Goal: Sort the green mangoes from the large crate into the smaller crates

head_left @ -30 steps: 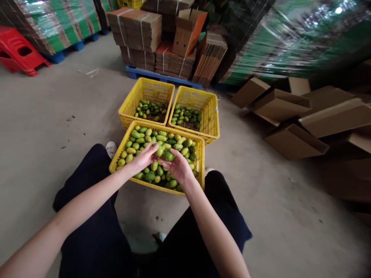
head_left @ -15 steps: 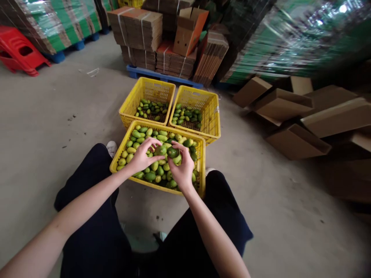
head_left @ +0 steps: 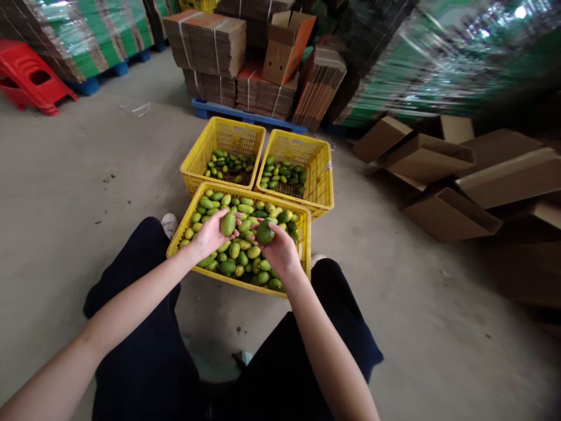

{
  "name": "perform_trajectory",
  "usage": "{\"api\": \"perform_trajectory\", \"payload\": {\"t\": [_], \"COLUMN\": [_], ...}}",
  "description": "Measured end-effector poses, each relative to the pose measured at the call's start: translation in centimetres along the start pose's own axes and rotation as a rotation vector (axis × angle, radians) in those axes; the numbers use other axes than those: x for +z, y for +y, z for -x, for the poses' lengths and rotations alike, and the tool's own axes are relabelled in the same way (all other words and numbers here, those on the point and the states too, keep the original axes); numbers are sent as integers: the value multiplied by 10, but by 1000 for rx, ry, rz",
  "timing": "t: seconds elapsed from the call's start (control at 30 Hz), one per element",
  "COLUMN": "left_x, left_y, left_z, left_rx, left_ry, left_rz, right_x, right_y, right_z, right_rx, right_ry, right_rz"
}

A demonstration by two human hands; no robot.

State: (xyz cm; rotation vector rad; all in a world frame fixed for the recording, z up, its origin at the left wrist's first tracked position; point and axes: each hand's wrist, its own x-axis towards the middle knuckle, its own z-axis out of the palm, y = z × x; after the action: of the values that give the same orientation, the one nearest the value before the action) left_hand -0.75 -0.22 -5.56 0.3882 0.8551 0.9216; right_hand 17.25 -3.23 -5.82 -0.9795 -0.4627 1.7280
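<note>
Just above the near yellow crate [head_left: 239, 285], my left hand [head_left: 211, 234] holds a light green lemon [head_left: 228, 223] in its curled fingers. My right hand [head_left: 283, 251] has its fingers around a darker, rounder green lemon [head_left: 265, 232]. The two fruits are a short gap apart. Below them the crate holds many green and yellowish lemons [head_left: 234, 251], partly hidden by my hands. Some are round, others long.
Two more yellow crates [head_left: 187, 169] [head_left: 323, 175] touch the near one's far side, each with a layer of green lemons. Bundled flat cartons [head_left: 214, 47] sit behind on a blue pallet [head_left: 205, 109]. Open cardboard boxes [head_left: 432, 158] lie right; a red stool [head_left: 33, 79] stands far left.
My hands have moved a little apart and turned over, so the fruits now lie more openly in the fingers. The crates have not moved.
</note>
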Motion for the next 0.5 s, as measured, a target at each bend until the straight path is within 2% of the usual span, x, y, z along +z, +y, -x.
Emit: {"api": "perform_trajectory", "payload": {"t": [0.17,0.3,0.4,0.5], "left_x": [0,-2,1,4], "left_y": [-6,-4,-1,-3], "left_z": [3,3,4,6], "left_rx": [78,17,-55,-41], "left_ry": [-46,-74,-17,62], "left_rz": [-29,-60,17,186], "right_x": [7,9,10,12], "right_y": [-1,0,4,7], "right_z": [6,6,5,4], "right_rx": [-2,27,24,11], "right_ry": [4,-24,-57,-44], "right_rz": [85,69,51,-52]}}
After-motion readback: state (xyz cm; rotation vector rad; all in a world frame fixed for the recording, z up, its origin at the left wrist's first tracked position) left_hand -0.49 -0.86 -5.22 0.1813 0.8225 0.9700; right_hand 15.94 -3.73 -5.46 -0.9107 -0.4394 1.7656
